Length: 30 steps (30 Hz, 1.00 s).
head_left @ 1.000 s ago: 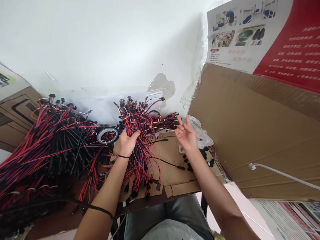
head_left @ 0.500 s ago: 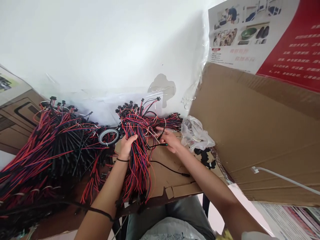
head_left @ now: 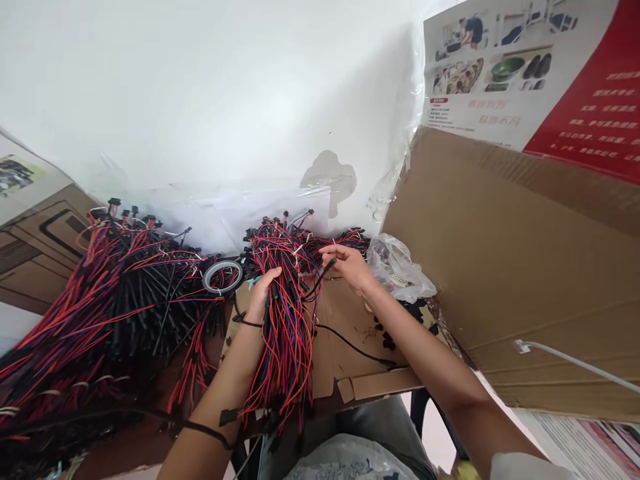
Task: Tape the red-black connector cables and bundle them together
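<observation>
A thick bundle of red, blue and black wires with black connectors [head_left: 287, 333] lies across the cardboard in front of me. My left hand [head_left: 263, 293] is wrapped round the bundle's left side, thumb on top. To the right of it, my right hand [head_left: 347, 267] pinches a black cable end with a green tip [head_left: 329, 267] between thumb and fingers. That cable runs back into the bundle. Another black cable [head_left: 355, 348] stretches over the cardboard below my right hand.
A large heap of similar wires [head_left: 145, 293] fills the left. A grey tape roll [head_left: 223, 277] rests between heap and bundle. At the right are a clear plastic bag [head_left: 400, 270], small black pieces [head_left: 387, 340] and a tall cardboard panel [head_left: 500, 267]. A white wall [head_left: 200, 100] stands behind.
My right hand has closed on the green-tipped cable end and lifted it slightly. The bundle sits a little lower, its upper connectors less raised. My left hand keeps its hold.
</observation>
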Motion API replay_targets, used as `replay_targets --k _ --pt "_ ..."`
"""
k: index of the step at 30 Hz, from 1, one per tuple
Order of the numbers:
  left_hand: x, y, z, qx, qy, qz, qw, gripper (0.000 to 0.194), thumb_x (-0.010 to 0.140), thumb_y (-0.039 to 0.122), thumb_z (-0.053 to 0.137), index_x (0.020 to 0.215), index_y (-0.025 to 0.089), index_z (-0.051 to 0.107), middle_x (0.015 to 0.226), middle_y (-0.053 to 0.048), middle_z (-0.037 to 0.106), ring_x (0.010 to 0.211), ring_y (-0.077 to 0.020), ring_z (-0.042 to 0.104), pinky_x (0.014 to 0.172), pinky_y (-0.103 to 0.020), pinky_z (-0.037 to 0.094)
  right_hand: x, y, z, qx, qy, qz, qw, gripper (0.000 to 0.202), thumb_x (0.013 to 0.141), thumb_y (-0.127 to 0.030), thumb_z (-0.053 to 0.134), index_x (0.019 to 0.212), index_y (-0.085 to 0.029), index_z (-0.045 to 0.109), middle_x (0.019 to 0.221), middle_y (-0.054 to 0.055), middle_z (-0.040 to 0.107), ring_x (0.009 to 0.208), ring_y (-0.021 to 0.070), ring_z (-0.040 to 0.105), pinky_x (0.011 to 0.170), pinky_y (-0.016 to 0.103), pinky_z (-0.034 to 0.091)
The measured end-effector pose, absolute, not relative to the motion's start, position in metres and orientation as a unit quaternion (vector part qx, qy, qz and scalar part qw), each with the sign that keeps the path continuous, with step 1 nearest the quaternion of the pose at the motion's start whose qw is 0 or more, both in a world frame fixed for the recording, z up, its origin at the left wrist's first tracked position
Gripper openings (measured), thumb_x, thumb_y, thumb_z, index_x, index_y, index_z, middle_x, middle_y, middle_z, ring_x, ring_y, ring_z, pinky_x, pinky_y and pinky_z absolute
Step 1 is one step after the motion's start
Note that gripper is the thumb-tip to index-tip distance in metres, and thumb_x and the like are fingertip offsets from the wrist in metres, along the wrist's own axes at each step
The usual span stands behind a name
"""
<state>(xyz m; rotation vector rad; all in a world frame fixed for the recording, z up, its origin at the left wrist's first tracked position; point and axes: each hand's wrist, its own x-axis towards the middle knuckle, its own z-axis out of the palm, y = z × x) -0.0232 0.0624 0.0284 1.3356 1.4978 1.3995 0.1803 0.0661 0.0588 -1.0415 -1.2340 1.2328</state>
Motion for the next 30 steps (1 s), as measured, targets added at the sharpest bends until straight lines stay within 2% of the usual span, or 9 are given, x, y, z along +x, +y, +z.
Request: replay_targets --k 3,6,10,12,16,19,21,24,30 --pt "-0.016 0.061 0.024 0.477 0.589 0.516 0.399 0.037 0.067 0.056 0.057 0.067 0.019 0.061 0.062 -0.005 0.067 0.056 -0.0219 0.063 0.055 -0.037 0.053 0.178 0.075 0.052 -0.456 -0.543 0.479 0.517 0.031 0.070 -0.046 0.066 0.082 -0.017 0.067 0.078 0.003 0.066 0.069 0.0125 0.056 0.062 0.025 0.041" --pt "-0.014 0.059 0.023 0.513 0.618 0.476 0.358 0.034 0.071 0.049 0.060 0.083 0.017 0.064 0.081 -0.010 0.072 0.073 -0.0250 0.068 0.067 -0.038 0.054 0.169 0.080 0.040 -0.440 -0.578 0.491 0.481 0.031 0.070 -0.046 0.066 0.082 -0.017 0.063 0.075 0.002 0.064 0.067 0.0127 0.055 0.063 0.026 0.043" --pt "-0.025 0.051 0.038 0.612 0.673 0.360 0.206 0.034 0.071 0.052 0.064 0.076 0.018 0.062 0.078 -0.013 0.070 0.084 -0.0319 0.067 0.076 -0.040 0.051 0.154 0.082 0.019 -0.430 -0.593 0.486 0.477 0.030 0.064 -0.037 0.071 0.084 -0.019 0.058 0.068 -0.002 0.061 0.063 0.0122 0.055 0.064 0.027 0.044" --pt "-0.027 0.046 0.055 0.665 0.685 0.290 0.064 0.036 0.077 0.054 0.057 0.078 0.018 0.062 0.080 -0.014 0.068 0.085 -0.0324 0.065 0.076 -0.040 0.050 0.150 0.083 0.011 -0.442 -0.585 0.467 0.495 0.023 0.067 -0.036 0.068 0.080 -0.020 0.058 0.069 -0.002 0.061 0.064 0.0124 0.055 0.064 0.027 0.045" --pt "-0.010 0.051 0.091 0.773 0.548 0.284 -0.143 0.024 0.085 0.026 0.050 0.101 0.015 0.065 0.109 -0.016 0.064 0.109 -0.0310 0.056 0.093 -0.044 0.043 0.144 0.086 0.005 -0.456 -0.555 0.481 0.503 0.015 0.068 -0.033 0.064 0.072 -0.020 0.058 0.067 -0.001 0.061 0.063 0.0129 0.054 0.064 0.028 0.045" --pt "0.003 0.074 0.103 0.873 0.420 0.200 -0.148 0.047 0.070 0.006 0.054 0.114 0.020 0.062 0.135 -0.011 0.054 0.129 -0.0310 0.043 0.110 -0.053 0.024 0.140 0.085 0.007 -0.440 -0.529 0.505 0.521 0.014 0.062 -0.023 0.064 0.073 -0.019 0.057 0.070 -0.001 0.062 0.065 0.0125 0.056 0.067 0.027 0.046" --pt "0.000 0.094 0.100 0.881 0.429 0.160 -0.123 0.044 0.066 0.003 0.054 0.103 0.023 0.067 0.130 -0.009 0.058 0.129 -0.0317 0.044 0.110 -0.058 0.019 0.137 0.081 0.009 -0.430 -0.519 0.512 0.533 0.015 0.061 -0.018 0.060 0.076 -0.018 0.058 0.072 0.000 0.064 0.067 0.0128 0.058 0.068 0.027 0.046" --pt "-0.018 0.115 0.089 0.844 0.497 0.192 -0.061 0.027 0.072 0.009 0.052 0.087 0.022 0.070 0.107 -0.009 0.070 0.118 -0.0295 0.056 0.103 -0.047 0.038 0.135 0.071 0.015 -0.418 -0.556 0.482 0.533 0.015 0.065 -0.017 0.054 0.078 -0.019 0.061 0.077 0.002 0.067 0.067 0.0139 0.058 0.067 0.028 0.045" --pt "-0.048 0.106 0.071 0.724 0.560 0.403 0.012 0.028 0.080 0.017 0.046 0.097 0.017 0.068 0.113 -0.010 0.069 0.113 -0.0229 0.061 0.096 -0.033 0.046 0.147 0.060 0.039 -0.437 -0.619 0.281 0.588 0.016 0.081 -0.025 0.050 0.079 -0.019 0.065 0.080 0.004 0.067 0.067 0.0162 0.056 0.066 0.030 0.043"
